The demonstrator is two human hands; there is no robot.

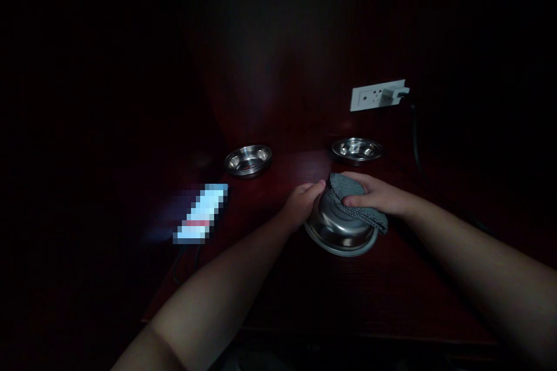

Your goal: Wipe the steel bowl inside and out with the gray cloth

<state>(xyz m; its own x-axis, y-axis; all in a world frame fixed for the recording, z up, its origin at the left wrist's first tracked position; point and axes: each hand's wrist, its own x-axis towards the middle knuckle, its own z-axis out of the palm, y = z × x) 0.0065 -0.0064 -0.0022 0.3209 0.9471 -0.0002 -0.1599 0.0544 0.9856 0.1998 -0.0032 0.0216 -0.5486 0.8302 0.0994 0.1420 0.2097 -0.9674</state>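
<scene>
A shiny metal bowl is tilted with its outer base toward me, above the dark red table. My left hand grips its left edge, thumb on the near side. In my right hand is a grey cloth, pressed against the bowl's outside at the upper right. The thumb and fingers of that hand are closed round the cloth. The cloth hides part of the bowl's base.
Metal bowls stand at the back left, and another metal bowl at the back right. A lit, blurred phone is at the left. A wall socket holds a plug with a dark cable. The table's front edge runs below.
</scene>
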